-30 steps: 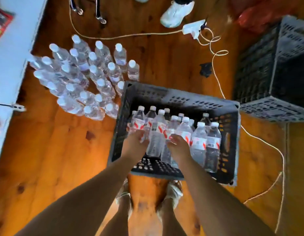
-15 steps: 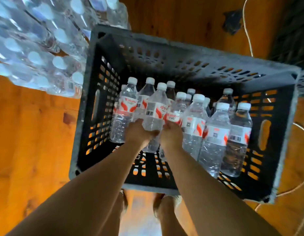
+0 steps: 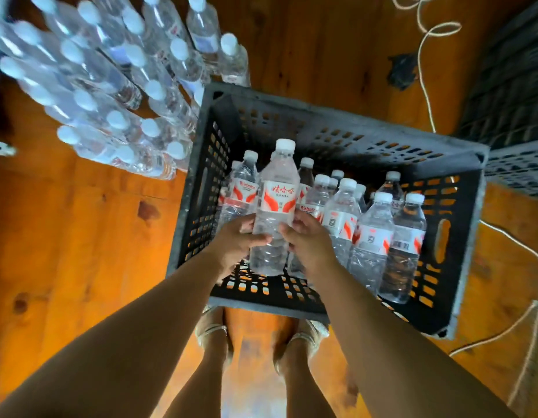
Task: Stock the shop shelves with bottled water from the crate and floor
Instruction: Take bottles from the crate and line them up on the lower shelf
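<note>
Left hand (image 3: pixel 235 241): wrapped round the lower left side of the held bottle (image 3: pixel 273 212), fingers curled onto the clear plastic below the label.
Right hand (image 3: pixel 309 245): gripping the same bottle from the opposite side, thumb across its front. Two hands on one bottle probably serve to steady it while it comes out from among tight neighbours.
Held bottle: upright at the centre of the frame, its white cap standing higher than every other cap in the crate. Its base seems clear of the crate floor, though the wide-angle view makes that hard to confirm.
Crate bottles (image 3: pixel 373 236): standing packed toward the right and far side, labels red and white, close enough to lean on one another.
Crate (image 3: pixel 322 135): black, perforated, on the floor directly in front of the person's feet (image 3: pixel 213 333), so the reach is straight down.
Floor bottles (image 3: pixel 110 86): a dense upright cluster in the upper left of the frame, touching the crate's left corner, waiting their turn.
Cord (image 3: pixel 424 70): pale, looping across the wooden floor (image 3: pixel 80 236) at the right, a trip risk when carrying.
Second crate (image 3: pixel 509 86): dark, at the upper right.
Step in hand: lifting one bottle out for shelving.
</note>
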The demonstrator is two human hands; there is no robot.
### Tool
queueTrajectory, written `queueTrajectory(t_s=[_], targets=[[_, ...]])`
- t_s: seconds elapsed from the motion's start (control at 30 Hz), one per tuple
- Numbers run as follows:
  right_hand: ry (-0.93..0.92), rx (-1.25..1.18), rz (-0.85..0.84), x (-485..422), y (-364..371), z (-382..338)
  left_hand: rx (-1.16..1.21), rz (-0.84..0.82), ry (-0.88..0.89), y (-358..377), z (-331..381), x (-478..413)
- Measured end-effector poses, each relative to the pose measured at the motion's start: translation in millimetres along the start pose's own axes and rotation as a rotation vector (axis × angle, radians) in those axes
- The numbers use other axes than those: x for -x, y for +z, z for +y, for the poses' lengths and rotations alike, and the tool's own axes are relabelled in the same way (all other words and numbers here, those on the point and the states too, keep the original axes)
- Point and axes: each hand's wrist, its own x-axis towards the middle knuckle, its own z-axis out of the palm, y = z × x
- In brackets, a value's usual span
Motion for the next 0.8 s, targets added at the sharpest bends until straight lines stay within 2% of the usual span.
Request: queueTrajectory(t_s=[0.13, 0.37, 0.6, 0.8], targets=[[-0.081, -0.024, 0.034, 42, 2, -38, 0.008, -0.073, 0.114, -8, 40, 51], [-0.349, 0.074, -0.04, 152, 37, -137, 0.13, -0.115, 0.384, -33, 111, 182], [-0.69, 0.262, -0.31, 298, 100, -219, 0.252, 0.215, 0.689, -79, 140, 353], [-0.915, 0.462, -0.587, 437, 205, -248, 0.371, 0.58, 0.903, -140, 104, 519]])
